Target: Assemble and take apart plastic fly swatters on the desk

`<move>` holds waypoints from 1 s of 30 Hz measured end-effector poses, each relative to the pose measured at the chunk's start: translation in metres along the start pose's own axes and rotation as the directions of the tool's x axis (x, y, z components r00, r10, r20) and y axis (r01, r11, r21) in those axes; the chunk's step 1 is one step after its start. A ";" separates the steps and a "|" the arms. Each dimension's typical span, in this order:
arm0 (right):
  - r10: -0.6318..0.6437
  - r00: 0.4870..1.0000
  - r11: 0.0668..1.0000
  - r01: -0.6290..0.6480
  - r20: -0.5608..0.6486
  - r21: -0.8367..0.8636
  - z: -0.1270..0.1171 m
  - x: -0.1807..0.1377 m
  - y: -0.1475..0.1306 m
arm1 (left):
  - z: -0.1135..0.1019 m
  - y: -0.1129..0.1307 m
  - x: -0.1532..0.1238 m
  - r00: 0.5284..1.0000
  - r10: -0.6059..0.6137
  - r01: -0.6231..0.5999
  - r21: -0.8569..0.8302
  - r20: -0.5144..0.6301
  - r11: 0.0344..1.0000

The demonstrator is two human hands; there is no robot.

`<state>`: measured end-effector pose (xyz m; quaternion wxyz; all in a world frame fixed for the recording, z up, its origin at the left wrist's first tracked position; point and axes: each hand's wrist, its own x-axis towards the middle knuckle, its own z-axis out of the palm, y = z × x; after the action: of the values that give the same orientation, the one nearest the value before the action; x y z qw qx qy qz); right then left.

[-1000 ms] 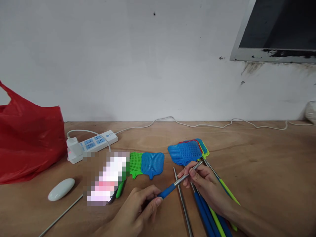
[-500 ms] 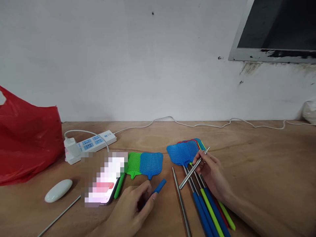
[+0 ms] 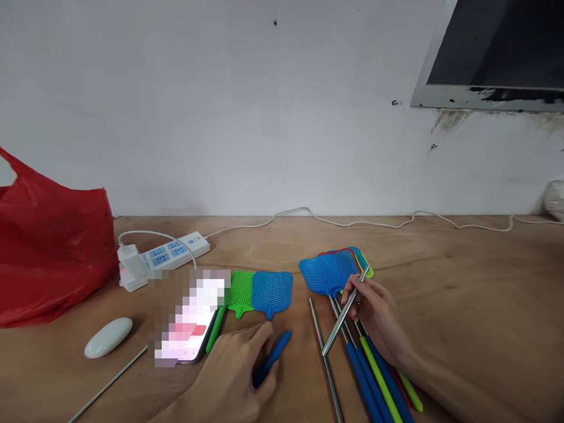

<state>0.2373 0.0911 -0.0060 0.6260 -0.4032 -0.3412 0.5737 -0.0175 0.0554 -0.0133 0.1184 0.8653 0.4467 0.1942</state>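
My left hand (image 3: pixel 240 367) is closed around a blue handle grip (image 3: pixel 274 357), tilted up to the right just above the table. In my right hand (image 3: pixel 372 311) a short metal tube (image 3: pixel 346 311) is pinched between thumb and fingers, its lower end near a longer metal rod (image 3: pixel 325 361) on the table. Beneath my right hand lies a pile of fly swatters with blue heads (image 3: pixel 324 276) and blue, yellow-green and red handles (image 3: pixel 379 382). A green swatter head (image 3: pixel 240 288) and a blue swatter head (image 3: pixel 273 291) lie ahead of my left hand, without rods.
Left of my hand are a lit, blurred phone (image 3: pixel 194 323), a green handle grip (image 3: pixel 215 330), a white mouse (image 3: pixel 108 338) and a cable. Further back stand a white power strip (image 3: pixel 176 258) and a red plastic bag (image 3: pixel 53 252). A white cord (image 3: pixel 352 224) runs along the wall.
The metal tube in my right hand has come to point more steeply downward, its lower end shifting toward me. The blue grip in my left hand has turned steeper and moved slightly nearer.
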 end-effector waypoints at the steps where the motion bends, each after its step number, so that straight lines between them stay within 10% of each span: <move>1: -0.001 1.000 1.000 0.001 0.000 -0.003 0.000 0.000 0.000 | 0.000 0.001 0.000 1.000 0.005 -0.005 -0.004 0.017 1.000; 18: 0.006 1.000 0.999 -0.005 0.027 -0.045 -0.004 0.001 0.003 | -0.029 -0.024 0.009 0.978 -0.206 0.186 0.590 -0.034 0.786; 30: 0.016 0.993 1.000 -0.013 0.120 -0.027 0.000 -0.004 0.002 | -0.019 0.001 0.001 0.996 0.091 -0.090 -0.025 0.015 0.996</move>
<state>0.2360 0.0875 -0.0082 0.5947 -0.3786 -0.3830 0.5969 -0.0245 0.0566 0.0043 0.1237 0.8847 0.4036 0.1979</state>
